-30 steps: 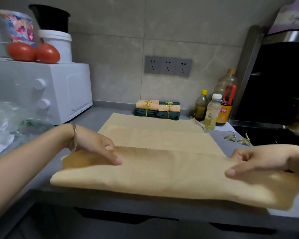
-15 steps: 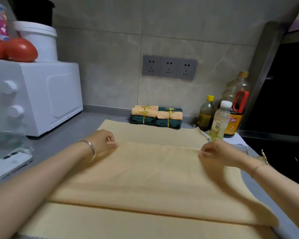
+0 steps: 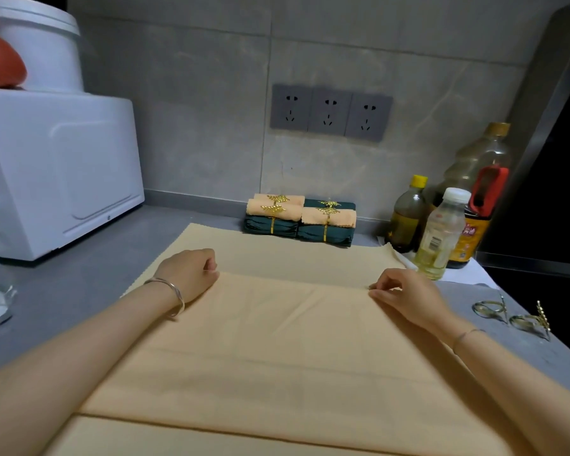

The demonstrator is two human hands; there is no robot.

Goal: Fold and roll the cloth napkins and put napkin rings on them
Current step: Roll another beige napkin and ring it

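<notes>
Your left hand (image 3: 191, 274) and right hand (image 3: 405, 296) pinch the napkin (image 3: 277, 340) on the grey counter (image 3: 89, 281); ringed rolls (image 3: 298, 218) at twelve o'clock against the tiled wall (image 3: 195, 110).

On my left wrist, just behind my left hand (image 3: 191, 271), I wear a smooth silver-coloured metal bangle (image 3: 173, 297) that sits loose and shines where the light catches its rounded edge. Behind my right hand (image 3: 405, 296) there is a much finer bracelet (image 3: 464, 337), a thin pale band lying close round the wrist, too slight for me to tell its material. Both my forearms are bare right to the picture's lower edge.
</notes>
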